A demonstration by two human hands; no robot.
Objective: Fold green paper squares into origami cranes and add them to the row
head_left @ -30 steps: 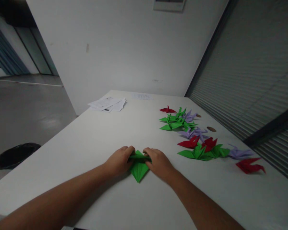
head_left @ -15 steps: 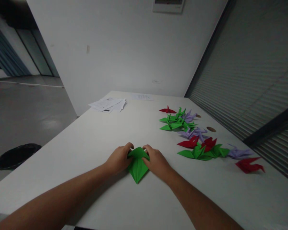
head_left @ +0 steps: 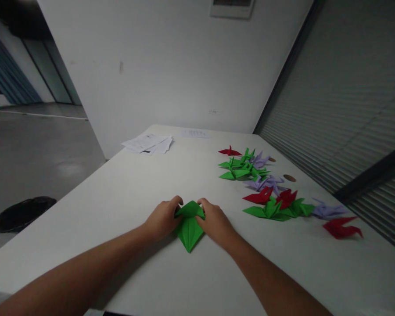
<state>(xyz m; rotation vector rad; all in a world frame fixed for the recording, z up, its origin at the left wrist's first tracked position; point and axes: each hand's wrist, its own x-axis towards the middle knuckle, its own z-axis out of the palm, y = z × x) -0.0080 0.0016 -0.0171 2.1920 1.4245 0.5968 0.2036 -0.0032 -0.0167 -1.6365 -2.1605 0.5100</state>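
Observation:
A folded sheet of green origami paper [head_left: 189, 232] lies in front of me on the white table, its pointed end toward me and its upper flap bent up. My left hand [head_left: 165, 218] pinches its left edge, thumb on the paper and fingers curled behind. On the opposite edge, my right hand [head_left: 215, 221] grips it the same way. Parts of the fingertips are hidden by the flap.
Finished paper cranes in green, purple and red, such as a red crane [head_left: 342, 227], lie along the right of the table [head_left: 134, 272]. Loose printed sheets [head_left: 148, 142] rest at the back left. A black-lined bin [head_left: 23, 213] stands on the floor at left.
Almost nothing differs. The green paper has shifted very slightly to the right, and both hands keep their grip on its edges.

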